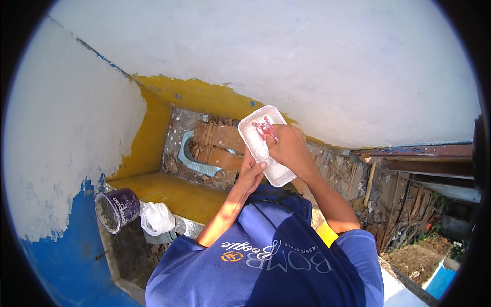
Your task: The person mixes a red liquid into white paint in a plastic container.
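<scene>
My left hand (250, 173) grips a white rectangular tray (248, 122) by its near left side, thumb over the rim. White paste or paint coats the tray's inside. Over the tray, my right hand (289, 147) is closed on a small red tool (265, 128) smeared with white. The tool's working end rests in or just above the white stuff; its exact kind does not show. Both hands are held out in front of my blue shirt.
White covers the upper walls (317, 66), above a ragged yellow band (199, 94) and blue paint (66, 266) at left. A purple bucket (125, 202) and a white plastic bag (157, 219) stand left. Wood boards (227, 137) lie by a light-blue curved rim (190, 159); debris (404, 204) is at right.
</scene>
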